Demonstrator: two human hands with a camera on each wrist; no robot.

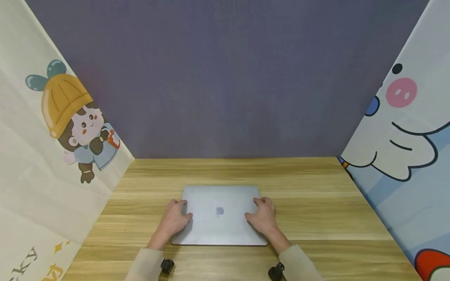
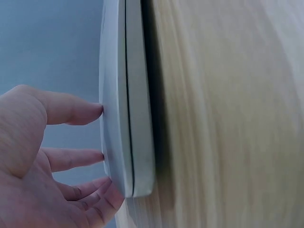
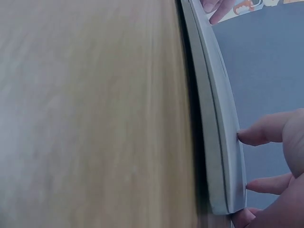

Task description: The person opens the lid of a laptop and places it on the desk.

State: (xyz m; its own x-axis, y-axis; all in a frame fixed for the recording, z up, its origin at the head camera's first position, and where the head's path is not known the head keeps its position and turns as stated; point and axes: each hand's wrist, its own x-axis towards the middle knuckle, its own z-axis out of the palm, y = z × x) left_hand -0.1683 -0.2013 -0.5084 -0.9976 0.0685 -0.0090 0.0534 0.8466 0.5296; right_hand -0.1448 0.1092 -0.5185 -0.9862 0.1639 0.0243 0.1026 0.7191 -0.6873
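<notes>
Wooden table (image 1: 316, 203) bears a closed laptop (image 1: 219, 230), gripped at both sides

A grey-blue panel (image 1: 232, 78) stands beyond the laptop; the table spreads around it. Well to the laptop's left is a pale sheet (image 1: 31, 148) printed with a yellow-hatted cartoon figure; well to its right, a sheet (image 1: 425, 171) with a pink-snouted one. The silver laptop lies flat on the table. At its left side, the left hand (image 1: 174, 217) has thumb and forefinger spread, tips on the lid, other fingers bent at the edge. The right hand (image 1: 263, 217) grips its right side likewise; whether fingertips reach underneath, I cannot tell. An apple logo (image 1: 219, 210) marks the laptop's middle.
</notes>
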